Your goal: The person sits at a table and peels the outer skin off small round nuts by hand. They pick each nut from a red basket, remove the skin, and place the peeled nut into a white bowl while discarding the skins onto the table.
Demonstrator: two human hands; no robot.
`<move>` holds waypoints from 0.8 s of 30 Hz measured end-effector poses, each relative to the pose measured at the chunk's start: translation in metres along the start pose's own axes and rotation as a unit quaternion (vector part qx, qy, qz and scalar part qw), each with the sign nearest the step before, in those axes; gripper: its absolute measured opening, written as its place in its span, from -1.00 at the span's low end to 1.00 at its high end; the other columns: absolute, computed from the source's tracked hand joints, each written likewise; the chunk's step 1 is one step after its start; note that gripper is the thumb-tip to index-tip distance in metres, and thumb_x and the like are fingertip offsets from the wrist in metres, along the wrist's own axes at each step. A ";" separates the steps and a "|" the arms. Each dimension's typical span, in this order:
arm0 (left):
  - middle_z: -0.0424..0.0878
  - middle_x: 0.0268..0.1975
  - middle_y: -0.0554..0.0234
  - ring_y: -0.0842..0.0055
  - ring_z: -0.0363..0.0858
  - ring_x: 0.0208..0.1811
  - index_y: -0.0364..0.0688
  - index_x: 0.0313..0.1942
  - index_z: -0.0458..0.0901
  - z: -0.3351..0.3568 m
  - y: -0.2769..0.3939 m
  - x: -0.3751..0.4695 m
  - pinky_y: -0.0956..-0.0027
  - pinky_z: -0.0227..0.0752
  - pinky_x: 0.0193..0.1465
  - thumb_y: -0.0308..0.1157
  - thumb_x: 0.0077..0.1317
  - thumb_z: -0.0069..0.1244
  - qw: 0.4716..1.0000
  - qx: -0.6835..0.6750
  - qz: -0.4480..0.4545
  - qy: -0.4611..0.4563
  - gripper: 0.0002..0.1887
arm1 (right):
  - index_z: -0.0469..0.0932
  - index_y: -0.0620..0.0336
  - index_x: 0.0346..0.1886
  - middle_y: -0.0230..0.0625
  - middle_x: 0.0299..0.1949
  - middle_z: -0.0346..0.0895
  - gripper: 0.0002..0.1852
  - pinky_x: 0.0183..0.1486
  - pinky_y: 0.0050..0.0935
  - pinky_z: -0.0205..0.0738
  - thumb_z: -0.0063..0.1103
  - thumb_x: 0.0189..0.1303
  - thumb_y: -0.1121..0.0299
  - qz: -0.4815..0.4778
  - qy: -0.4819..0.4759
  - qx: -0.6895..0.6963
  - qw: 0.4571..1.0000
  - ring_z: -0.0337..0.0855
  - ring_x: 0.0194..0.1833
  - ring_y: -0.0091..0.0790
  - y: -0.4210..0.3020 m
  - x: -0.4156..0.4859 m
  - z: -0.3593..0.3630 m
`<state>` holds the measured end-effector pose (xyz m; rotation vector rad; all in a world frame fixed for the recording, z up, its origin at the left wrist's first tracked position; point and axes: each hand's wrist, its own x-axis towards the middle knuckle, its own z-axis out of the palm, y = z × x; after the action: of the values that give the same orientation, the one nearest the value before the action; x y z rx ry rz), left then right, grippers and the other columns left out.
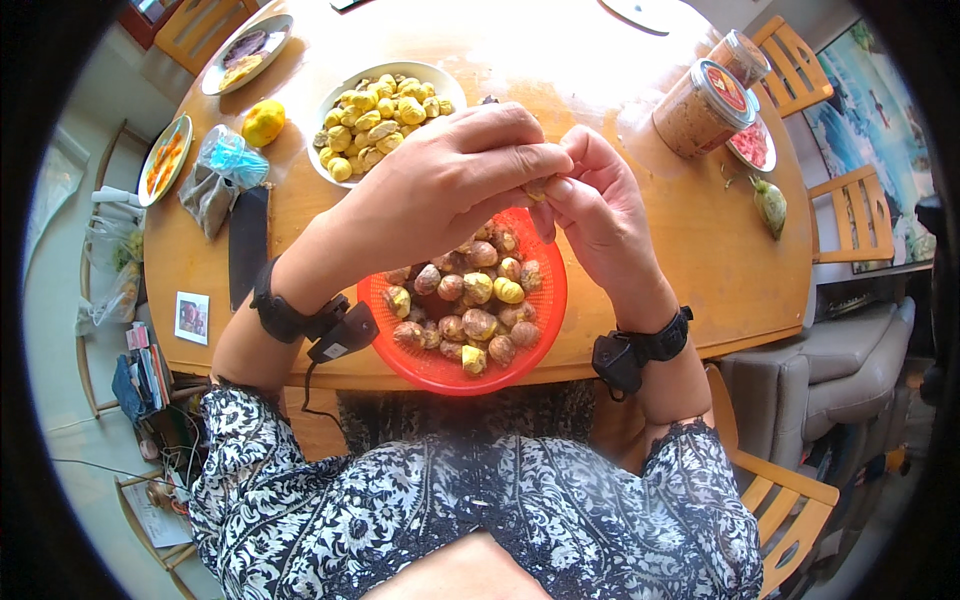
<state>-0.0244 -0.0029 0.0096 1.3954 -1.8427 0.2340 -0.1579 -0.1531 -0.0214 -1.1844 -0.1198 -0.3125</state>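
Over the far rim of a red plastic colander (559, 300), my left hand (472, 161) and my right hand (604, 210) meet at the fingertips. Pinched between them is a small chestnut (535, 189), mostly hidden by the fingers. The colander sits at the table's near edge and holds many chestnuts (478, 324), most in brown inner skin, a few showing yellow flesh. Beyond my left hand stands a white bowl (317, 142) filled with peeled yellow chestnuts (375, 120). Each wrist wears a black strapped device.
On the wooden table (720, 292), large lidded jars (705, 109) and a green vegetable (770, 206) lie to the right. Leftward are a yellow-orange fruit (263, 123), a blue plastic bag (234, 159), a long black object (249, 244) and a plate of orange strips (165, 163).
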 end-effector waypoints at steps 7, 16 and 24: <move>0.58 -0.12 0.15 0.32 0.63 -0.15 -0.21 0.09 0.64 0.001 -0.003 0.000 0.31 0.55 -0.11 -0.55 0.19 0.19 0.997 -0.055 -0.057 0.024 -0.59 | 0.40 0.21 -0.11 -0.37 -0.37 0.57 -0.86 -0.32 -0.59 0.50 0.13 0.41 0.41 -0.001 0.026 -0.028 0.999 0.59 -0.38 -0.58 -0.001 -0.002 0.001; 0.59 -0.09 0.12 0.27 0.64 -0.13 -0.20 0.08 0.63 0.002 -0.002 -0.001 0.28 0.56 -0.10 -0.53 0.21 0.17 0.998 -0.034 -0.037 0.023 -0.61 | 0.38 0.21 -0.13 -0.37 -0.35 0.56 -0.87 -0.33 -0.59 0.52 0.12 0.37 0.45 -0.003 0.011 0.000 1.000 0.58 -0.38 -0.59 0.000 -0.002 0.000; 0.58 -0.09 0.10 0.17 0.63 -0.14 -0.22 0.05 0.62 0.002 0.002 0.001 0.21 0.56 -0.12 -0.50 0.23 0.14 1.000 -0.020 -0.003 0.021 -0.65 | 0.38 0.18 -0.20 -0.38 -0.35 0.57 -0.91 -0.35 -0.61 0.53 0.11 0.35 0.50 -0.009 0.000 0.013 1.000 0.58 -0.39 -0.61 0.001 -0.001 0.001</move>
<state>-0.0277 -0.0042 0.0096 1.3586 -1.7998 0.2192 -0.1589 -0.1518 -0.0221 -1.1572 -0.1352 -0.3256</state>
